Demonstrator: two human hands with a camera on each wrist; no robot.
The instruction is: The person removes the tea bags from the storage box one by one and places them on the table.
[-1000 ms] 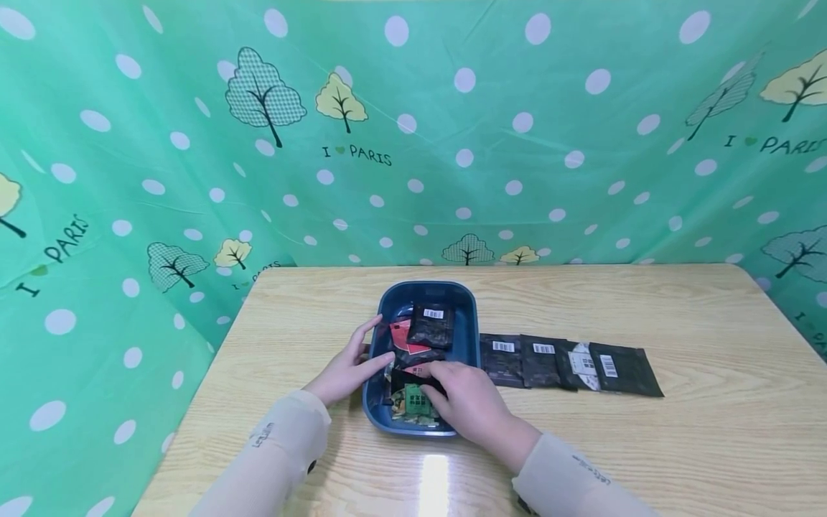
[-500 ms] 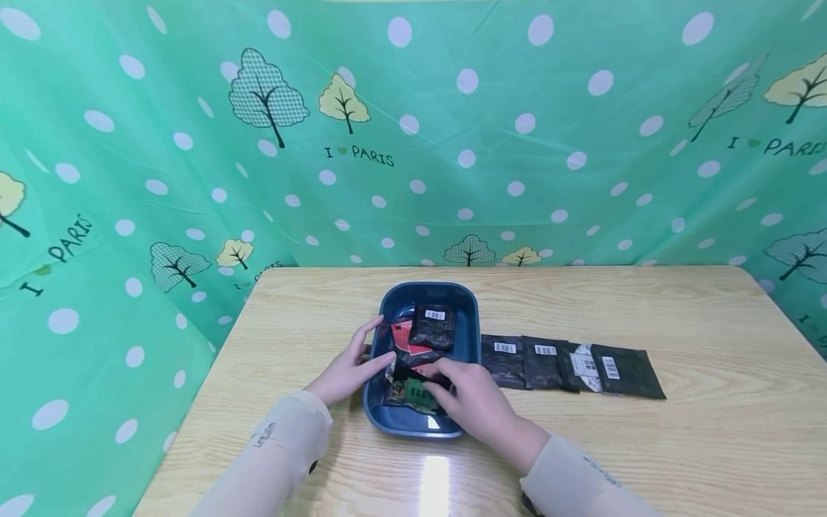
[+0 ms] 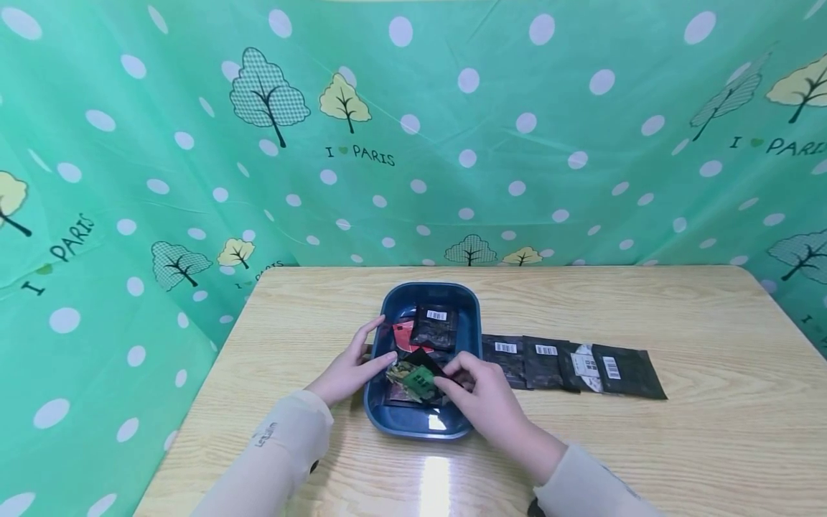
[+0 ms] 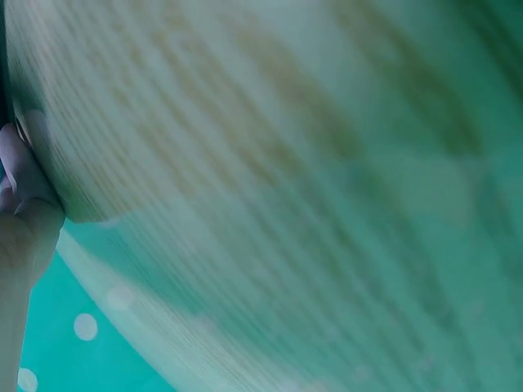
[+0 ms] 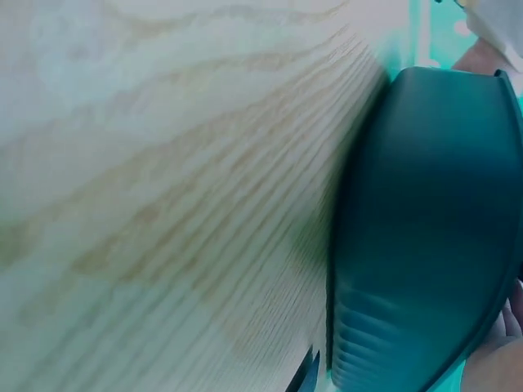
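Note:
A dark blue plastic bin [image 3: 465,309] stands on the table, holding several flat sachets. My left hand [image 3: 349,366] holds the bin's left side, thumb over the rim and the other fingers along the outside. Between thumb and fingers, my right hand [image 3: 491,398] pinches the corner of a black sachet with a green label [image 3: 420,382], tilted above the others in the bin. Farther back in the bin lie a black sachet with a white barcode [image 3: 434,332] and a red-patterned one [image 3: 403,336]. The bin's outer wall [image 5: 433,220] fills much of the right wrist view.
Right of the bin, several sachets lie in an overlapping row, from a black one [image 3: 505,362] beside the bin to another black one [image 3: 629,372] at the far end. The wooden table [image 3: 711,330] meets a green dotted cloth [image 3: 517,143] behind.
My right hand has lifted the green-labelled sachet from the bin's front and turned it, drawing slightly right. The left hand has stayed at the bin's rim.

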